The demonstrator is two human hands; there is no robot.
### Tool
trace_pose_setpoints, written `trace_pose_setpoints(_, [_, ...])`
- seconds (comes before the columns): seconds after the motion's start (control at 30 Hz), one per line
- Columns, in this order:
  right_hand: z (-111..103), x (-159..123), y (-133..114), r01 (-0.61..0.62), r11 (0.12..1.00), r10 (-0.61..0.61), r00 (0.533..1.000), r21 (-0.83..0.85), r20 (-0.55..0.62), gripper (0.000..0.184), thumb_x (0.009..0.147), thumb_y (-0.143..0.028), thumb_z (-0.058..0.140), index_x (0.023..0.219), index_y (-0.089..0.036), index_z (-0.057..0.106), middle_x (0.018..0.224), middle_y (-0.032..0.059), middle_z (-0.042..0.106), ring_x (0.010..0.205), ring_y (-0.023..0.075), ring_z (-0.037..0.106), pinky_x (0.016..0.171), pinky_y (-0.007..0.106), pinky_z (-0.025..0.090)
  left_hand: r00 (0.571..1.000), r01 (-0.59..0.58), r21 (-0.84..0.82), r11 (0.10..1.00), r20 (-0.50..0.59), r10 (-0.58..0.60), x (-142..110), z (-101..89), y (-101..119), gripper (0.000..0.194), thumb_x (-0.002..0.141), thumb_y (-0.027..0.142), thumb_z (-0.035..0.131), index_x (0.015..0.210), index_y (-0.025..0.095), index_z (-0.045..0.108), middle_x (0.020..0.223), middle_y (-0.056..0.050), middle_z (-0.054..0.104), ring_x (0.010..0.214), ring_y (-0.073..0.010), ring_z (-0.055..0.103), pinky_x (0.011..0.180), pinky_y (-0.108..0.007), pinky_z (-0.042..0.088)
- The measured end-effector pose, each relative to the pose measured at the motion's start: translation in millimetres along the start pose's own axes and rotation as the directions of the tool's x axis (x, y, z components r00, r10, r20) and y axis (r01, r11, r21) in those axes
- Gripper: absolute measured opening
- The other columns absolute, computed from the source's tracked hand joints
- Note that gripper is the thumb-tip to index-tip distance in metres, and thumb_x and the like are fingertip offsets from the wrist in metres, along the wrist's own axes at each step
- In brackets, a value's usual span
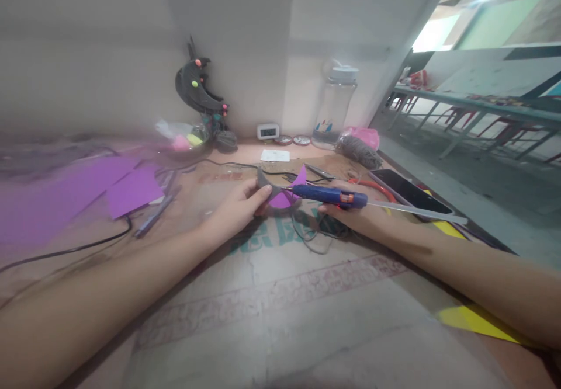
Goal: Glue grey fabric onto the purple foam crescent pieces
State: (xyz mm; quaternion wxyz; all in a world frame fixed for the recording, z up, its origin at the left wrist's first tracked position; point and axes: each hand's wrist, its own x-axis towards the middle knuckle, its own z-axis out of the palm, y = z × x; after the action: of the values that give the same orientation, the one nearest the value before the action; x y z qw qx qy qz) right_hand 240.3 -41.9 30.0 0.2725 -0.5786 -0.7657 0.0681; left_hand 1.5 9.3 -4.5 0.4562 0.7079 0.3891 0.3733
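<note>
My left hand (249, 199) pinches a small dark grey crescent-shaped piece (264, 180) between thumb and fingers. Curved purple paper (283, 200) shows just behind and to the right of it, one pointed tip standing up. In my right hand (339, 205) is a blue hot glue gun (322, 194), its nozzle pointing left at the grey piece. Whether the nozzle touches the piece, I cannot tell. A long clear glue stick (416, 208) sticks out of the gun's back end. Part of my right fingers is hidden behind the gun.
Purple sheets (134, 190) lie at the left beside a black cable (100, 242). Along the wall stand a dark crescent ornament (197, 88), a small digital clock (267, 131) and a clear water bottle (335, 106). A phone (409, 192) and grey yarn (359, 151) are at the right.
</note>
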Motion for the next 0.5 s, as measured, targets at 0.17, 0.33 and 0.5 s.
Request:
trace_pose_setpoints(0.17, [3.4,2.5,5.1,0.024,0.999,-0.025,1.000,-0.028,-0.017,0.018,0.074,-0.038,0.063,0.069,-0.022,0.056,0.061,-0.0009,0.056,0.056,0.0161,0.053,0.051,0.026,0.038,1.000,0.002,0.016,1.000,-0.008,-0.002,-1.1,0.6,1.9,0.027,0.090,0.039,0.049,0.073,0.019,0.049,0.061,0.004,0.047,0.053,-0.0098,0.041,0.050,-0.022,0.031])
trace_pose_setpoints(0.33, [6.4,1.2,13.1,-0.001,0.997,0.008,0.997,0.082,-0.078,0.021,0.077,-0.042,0.060,0.079,-0.021,0.057,0.070,-0.0002,0.061,0.063,0.0172,0.057,0.056,0.027,0.043,1.000,0.002,0.053,0.999,-0.028,-0.001,-1.9,0.9,5.8,0.027,0.090,0.038,0.050,0.071,0.018,0.050,0.061,0.004,0.049,0.053,-0.0103,0.041,0.050,-0.023,0.030])
trace_pose_setpoints(0.5, [3.2,10.2,27.6,0.009,0.978,0.027,0.985,0.210,-0.168,0.032,0.088,-0.050,0.049,0.083,-0.021,0.062,0.084,0.0036,0.067,0.078,0.0204,0.062,0.075,0.033,0.049,1.000,-0.018,0.023,1.000,0.007,0.018,-2.5,2.4,7.5,0.026,0.089,0.037,0.050,0.070,0.018,0.050,0.061,0.004,0.048,0.055,-0.0109,0.042,0.051,-0.023,0.031])
